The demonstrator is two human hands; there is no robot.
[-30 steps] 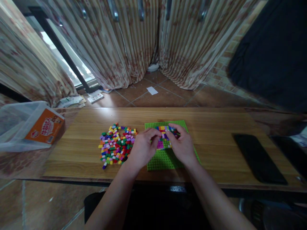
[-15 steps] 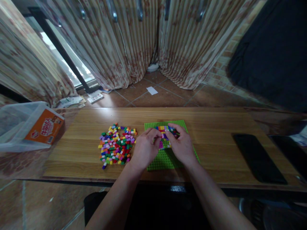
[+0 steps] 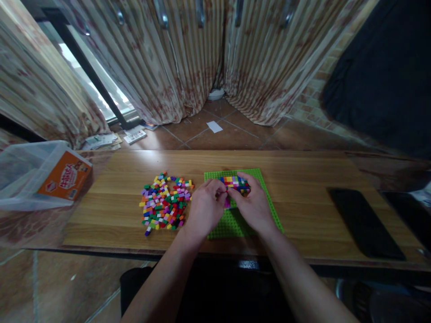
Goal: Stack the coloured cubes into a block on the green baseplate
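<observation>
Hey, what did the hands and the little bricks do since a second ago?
The thumb of the right hand moved left, close to the fingertips of the left hand, so more of the colorful brick patch shows. The fingers hide whether a brick was picked up or let go. The loose brick pile, green board and black flat thing stayed put.

“达人” — on the orange label

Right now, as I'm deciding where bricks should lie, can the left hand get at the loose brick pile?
Probably yes: the left hand is just beside the loose brick pile with nothing visible between them, though it is busy over the green baseplate.
</observation>
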